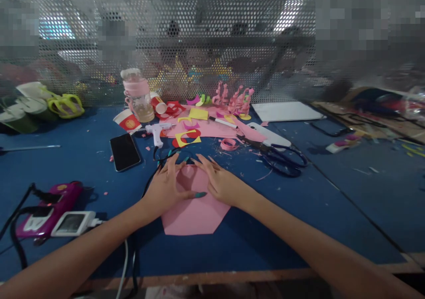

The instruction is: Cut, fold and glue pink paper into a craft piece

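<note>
A blue table carries a pink paper sheet near its front edge; left hand and right hand, fingers spread flat, press it, with black scissors and a phone beyond

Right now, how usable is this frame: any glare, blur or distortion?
Head view: hands on the pink paper are fairly sharp; wide-angle bending curves the table edge; bright lights glare through the perforated screen; background behind it is blurred, partly pixelated.

Bare forearms, no sleeves — left hand and right hand with long teal-painted nails.
</note>
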Motion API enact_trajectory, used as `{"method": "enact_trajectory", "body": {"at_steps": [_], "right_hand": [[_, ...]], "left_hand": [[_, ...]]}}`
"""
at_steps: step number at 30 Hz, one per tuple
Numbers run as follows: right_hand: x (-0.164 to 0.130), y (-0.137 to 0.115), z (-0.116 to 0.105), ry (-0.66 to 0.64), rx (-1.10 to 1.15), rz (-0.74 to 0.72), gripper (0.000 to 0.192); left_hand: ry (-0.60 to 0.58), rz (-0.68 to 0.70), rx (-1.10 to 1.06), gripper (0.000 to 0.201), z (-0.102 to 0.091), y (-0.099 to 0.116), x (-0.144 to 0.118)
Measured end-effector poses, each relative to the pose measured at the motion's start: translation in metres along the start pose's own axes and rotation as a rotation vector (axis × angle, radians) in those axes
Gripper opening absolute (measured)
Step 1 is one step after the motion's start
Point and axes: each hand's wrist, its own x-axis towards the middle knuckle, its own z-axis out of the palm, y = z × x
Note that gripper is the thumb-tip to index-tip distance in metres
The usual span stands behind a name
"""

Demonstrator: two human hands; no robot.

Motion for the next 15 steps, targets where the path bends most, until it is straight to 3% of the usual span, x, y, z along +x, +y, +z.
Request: {"method": "enact_trajectory", "body": {"at_steps": [15], "right_hand": [[-0.0001,0.0000,0.0015,-0.021,-0.058,0.004,0.071]], "left_hand": [[0.000,0.014,0.038,0.090,0.0021,-0.0018,-0.0006]]}}
